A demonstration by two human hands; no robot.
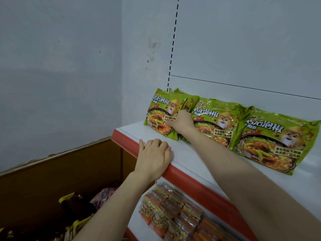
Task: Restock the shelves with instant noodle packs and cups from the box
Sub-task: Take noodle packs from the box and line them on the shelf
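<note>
Three stacks of green instant noodle packs lean against the back of the white top shelf (196, 159). My right hand (181, 121) reaches between the leftmost green pack (159, 112) and the middle green pack (213, 119), its fingers on the right edge of the leftmost one; the fingertips are hidden. My left hand (153, 157) rests on the shelf's red front edge (189, 181), fingers curled over it. The brown cardboard box (57, 169) stands at the lower left, with dark and pink packs inside.
A third green pack (271, 141) leans at the right of the shelf. Orange noodle packs (175, 213) lie in rows on the shelf below. Grey walls close the corner at left and behind, and a slotted upright runs up the back panel.
</note>
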